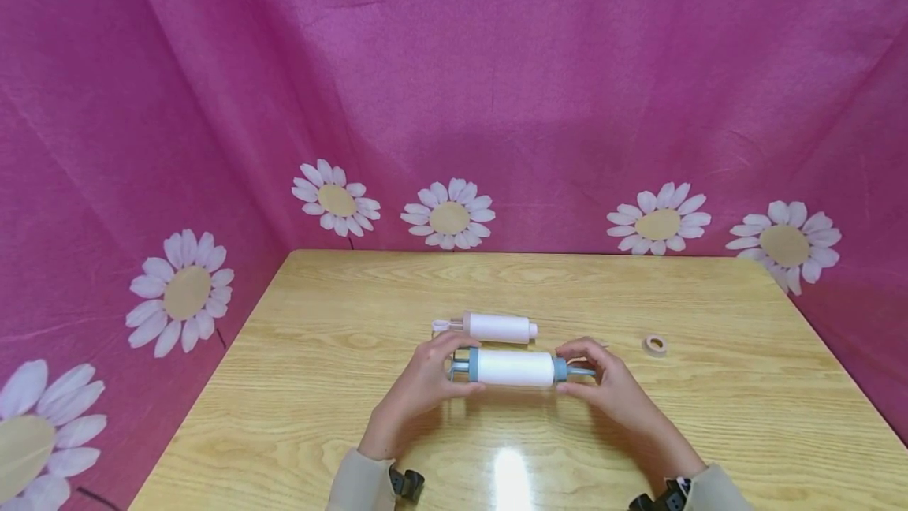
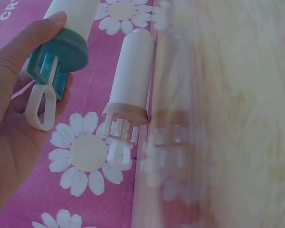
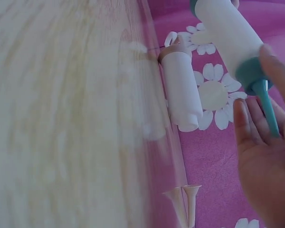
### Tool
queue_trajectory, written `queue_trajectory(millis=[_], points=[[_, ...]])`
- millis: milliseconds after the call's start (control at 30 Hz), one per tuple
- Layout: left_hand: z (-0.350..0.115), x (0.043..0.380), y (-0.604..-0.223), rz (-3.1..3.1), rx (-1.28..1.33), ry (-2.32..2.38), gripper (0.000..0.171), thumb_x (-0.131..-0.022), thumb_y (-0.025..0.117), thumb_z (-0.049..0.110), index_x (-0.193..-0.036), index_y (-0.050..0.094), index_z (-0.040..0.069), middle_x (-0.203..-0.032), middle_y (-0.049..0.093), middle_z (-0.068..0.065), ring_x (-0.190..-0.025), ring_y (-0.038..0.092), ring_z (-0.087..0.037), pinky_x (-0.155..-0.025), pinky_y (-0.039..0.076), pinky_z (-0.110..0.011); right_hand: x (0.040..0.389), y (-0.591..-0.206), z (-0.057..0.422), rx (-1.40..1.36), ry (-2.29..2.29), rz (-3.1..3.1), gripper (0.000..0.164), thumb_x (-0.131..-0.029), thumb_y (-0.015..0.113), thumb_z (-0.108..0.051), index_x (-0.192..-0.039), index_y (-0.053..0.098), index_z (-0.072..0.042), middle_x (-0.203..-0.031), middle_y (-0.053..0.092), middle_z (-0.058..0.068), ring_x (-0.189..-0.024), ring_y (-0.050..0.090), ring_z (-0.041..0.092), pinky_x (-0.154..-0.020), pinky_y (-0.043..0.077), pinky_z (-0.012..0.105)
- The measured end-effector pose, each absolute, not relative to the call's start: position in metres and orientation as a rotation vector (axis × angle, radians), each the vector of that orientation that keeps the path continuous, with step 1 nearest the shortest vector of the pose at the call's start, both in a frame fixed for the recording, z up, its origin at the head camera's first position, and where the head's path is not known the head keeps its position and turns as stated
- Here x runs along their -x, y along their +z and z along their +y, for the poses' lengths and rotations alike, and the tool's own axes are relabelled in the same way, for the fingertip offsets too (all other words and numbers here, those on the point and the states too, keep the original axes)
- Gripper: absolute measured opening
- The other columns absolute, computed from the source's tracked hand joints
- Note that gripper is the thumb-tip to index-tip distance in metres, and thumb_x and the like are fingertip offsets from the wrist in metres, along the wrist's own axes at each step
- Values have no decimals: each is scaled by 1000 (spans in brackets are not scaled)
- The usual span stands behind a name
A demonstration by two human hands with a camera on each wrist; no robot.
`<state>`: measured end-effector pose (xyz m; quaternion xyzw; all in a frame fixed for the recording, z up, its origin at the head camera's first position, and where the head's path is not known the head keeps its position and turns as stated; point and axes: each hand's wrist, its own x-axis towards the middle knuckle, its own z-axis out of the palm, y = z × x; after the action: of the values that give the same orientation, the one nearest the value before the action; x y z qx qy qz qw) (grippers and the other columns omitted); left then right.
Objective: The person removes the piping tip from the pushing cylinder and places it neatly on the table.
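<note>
A white icing syringe (image 1: 515,367) with teal end caps is held level just above the table, between both hands. My left hand (image 1: 426,373) grips its teal collar (image 2: 69,50) at the handle end, thumb on the near side; the white plunger loop (image 2: 42,107) sticks out past the palm. At the other end my right hand (image 1: 610,385) pinches the barrel near the teal cap, and the slim teal nozzle (image 3: 268,109) points towards the palm. Just behind lies a second white syringe (image 1: 499,328) with a beige collar, touched by neither hand.
A small beige ring (image 1: 655,345) lies on the wooden table (image 1: 355,290), right of the hands. A beige cone-shaped nozzle (image 3: 192,202) is near the right hand. Pink cloth (image 1: 496,85) with daisies hangs behind the table and at its sides.
</note>
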<state>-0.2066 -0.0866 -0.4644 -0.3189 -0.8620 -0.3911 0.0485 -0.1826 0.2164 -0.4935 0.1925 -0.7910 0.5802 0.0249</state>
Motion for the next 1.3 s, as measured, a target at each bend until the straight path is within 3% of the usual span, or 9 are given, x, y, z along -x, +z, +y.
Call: queue_trajectory(millis=[100, 167, 300, 467, 600, 767, 967, 1267, 1300], points=[[-87, 206, -463, -2626, 962, -1206, 56, -74, 86, 21, -123, 62, 8, -130, 63, -13, -123, 59, -27, -101, 52, -43, 183, -490, 216, -476, 1804, -2515, 34, -94, 64, -12, -123, 56, 4, -122, 59, 23, -102, 58, -5, -87, 53, 16], [-87, 206, -463, -2626, 960, -1209, 56, -74, 86, 21, -123, 62, 8, -130, 63, -13, -123, 59, -27, -101, 52, -43, 184, -488, 217, -403, 1806, -2571, 31, -101, 53, -19, -120, 59, 5, -116, 63, 19, -97, 58, -4, -84, 53, 18], [-86, 206, -463, -2631, 962, -1204, 56, -74, 86, 20, -124, 62, 8, -131, 62, -13, -124, 59, -27, -102, 52, -43, 186, -486, 219, -336, 1844, -2658, 43, -106, 41, -27, -106, 64, 9, -89, 66, 5, -80, 60, 2, -75, 55, 23], [-86, 206, -464, -2623, 975, -1186, 55, -75, 85, 21, -123, 62, 8, -131, 63, -13, -124, 59, -26, -102, 52, -42, 187, -488, 220, -375, 1864, -2670, 36, -103, 49, -24, -91, 66, 7, -73, 65, 4, -69, 60, 10, -67, 53, 26], [-86, 206, -465, -2618, 974, -1175, 55, -75, 86, 21, -123, 62, 8, -131, 63, -13, -123, 59, -26, -101, 52, -43, 186, -488, 220, -391, 1781, -2698, 27, -99, 57, -23, -96, 67, 1, -85, 67, 7, -76, 60, 6, -70, 52, 24], [-88, 206, -464, -2620, 965, -1183, 55, -74, 86, 20, -122, 62, 8, -132, 62, -14, -124, 59, -27, -102, 52, -43, 185, -488, 218, -431, 1751, -2652, 22, -93, 66, -20, -109, 66, -4, -106, 67, 3, -94, 61, 0, -83, 54, 21], [-88, 207, -463, -2619, 958, -1204, 56, -74, 86, 19, -123, 63, 8, -133, 62, -15, -126, 58, -28, -103, 50, -43, 185, -492, 217, -542, 1751, -2495, 26, -86, 73, -10, -110, 65, -5, -104, 66, -12, -97, 60, -2, -85, 53, 19], [-88, 208, -465, -2610, 956, -1222, 55, -74, 86, 18, -123, 63, 8, -132, 62, -14, -125, 58, -27, -102, 51, -43, 187, -497, 216, -749, 1707, -2323, 33, -81, 74, 3, -112, 62, 2, -111, 62, 19, -106, 58, -5, -92, 52, 15], [-88, 208, -465, -2609, 958, -1223, 55, -74, 86, 18, -123, 63, 8, -132, 62, -14, -125, 59, -27, -102, 52, -43, 187, -497, 216, -754, 1714, -2319, 35, -81, 74, 4, -114, 61, 2, -112, 63, 15, -107, 58, -5, -92, 52, 15]])
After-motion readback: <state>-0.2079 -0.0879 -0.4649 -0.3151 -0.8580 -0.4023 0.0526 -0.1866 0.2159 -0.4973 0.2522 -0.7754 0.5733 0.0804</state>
